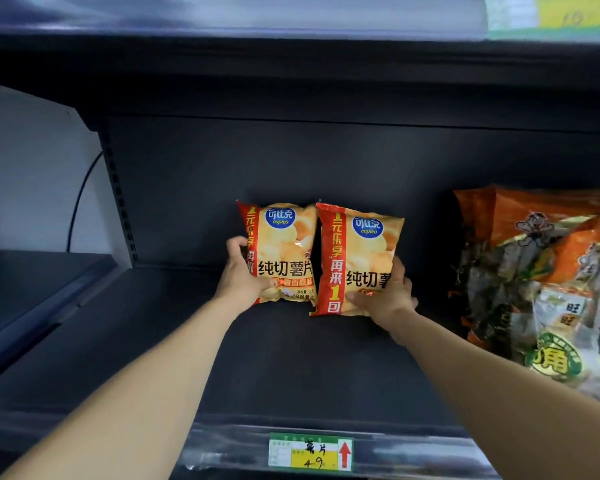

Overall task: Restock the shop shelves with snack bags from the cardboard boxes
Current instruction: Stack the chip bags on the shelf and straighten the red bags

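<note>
- Step: placing. Left hand (pixel 240 271) fingers clamp left chip bag (pixel 284 251); right hand (pixel 383 292) fingers clamp right chip bag (pixel 357 261).
- Both bags upright, touching, deep on shelf (pixel 291 368), behind price tag (pixel 310 451).
- Next, likely: let go without toppling them.

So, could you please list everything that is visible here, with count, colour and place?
left chip bag: one, yellow with red strip, upright, deep on the shelf
right chip bag: one, same colours, upright, right beside it
other snack bags: several, count unclear, mostly orange, piled at the right
shelf: one, dark, under all the bags
price label: one, green and yellow with red arrow, front edge of the shelf
cable: one, black, by the grey wall, far left
left hand: one, grips the left chip bag's left edge
right hand: one, grips the right chip bag's lower right corner
</note>
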Demonstrator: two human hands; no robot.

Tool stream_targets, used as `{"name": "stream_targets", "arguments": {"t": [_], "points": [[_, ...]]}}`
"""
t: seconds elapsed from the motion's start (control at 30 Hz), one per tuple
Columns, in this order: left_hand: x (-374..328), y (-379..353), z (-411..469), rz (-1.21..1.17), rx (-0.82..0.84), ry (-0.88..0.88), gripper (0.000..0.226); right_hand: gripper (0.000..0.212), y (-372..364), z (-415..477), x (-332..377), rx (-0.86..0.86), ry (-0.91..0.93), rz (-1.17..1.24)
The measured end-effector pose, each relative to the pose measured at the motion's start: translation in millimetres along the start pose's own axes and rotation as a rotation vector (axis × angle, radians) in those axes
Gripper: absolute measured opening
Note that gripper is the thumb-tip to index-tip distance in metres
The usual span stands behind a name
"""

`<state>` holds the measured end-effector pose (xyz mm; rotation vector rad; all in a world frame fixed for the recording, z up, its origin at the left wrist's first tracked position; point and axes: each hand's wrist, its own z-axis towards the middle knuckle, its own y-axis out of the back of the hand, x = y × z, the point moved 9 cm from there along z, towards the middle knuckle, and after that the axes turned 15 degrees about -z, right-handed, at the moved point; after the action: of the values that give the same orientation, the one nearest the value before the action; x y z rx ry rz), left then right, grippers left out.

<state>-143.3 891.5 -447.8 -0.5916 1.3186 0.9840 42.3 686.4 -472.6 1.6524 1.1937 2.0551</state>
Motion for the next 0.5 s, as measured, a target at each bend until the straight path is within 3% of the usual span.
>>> {"name": "stream_targets", "arguments": {"t": [0.13, 0.3, 0.5], "points": [[-2.0, 1.4, 3.6, 0.062, -0.027, -0.053, 0.067, 0.087, -5.9, 6.1, 7.8, -0.080, 0.008, 0.073], [9.2, -0.9, 11.2, 0.057, 0.023, 0.018, 0.084, 0.066, -6.4, 6.1, 4.6, -0.158, 0.024, 0.136], [4.2, 14.6, 21.6, 0.131, -0.113, -0.017, 0.075, 0.052, 0.4, 7.9, 3.1, -0.210, 0.002, 0.092]]}}
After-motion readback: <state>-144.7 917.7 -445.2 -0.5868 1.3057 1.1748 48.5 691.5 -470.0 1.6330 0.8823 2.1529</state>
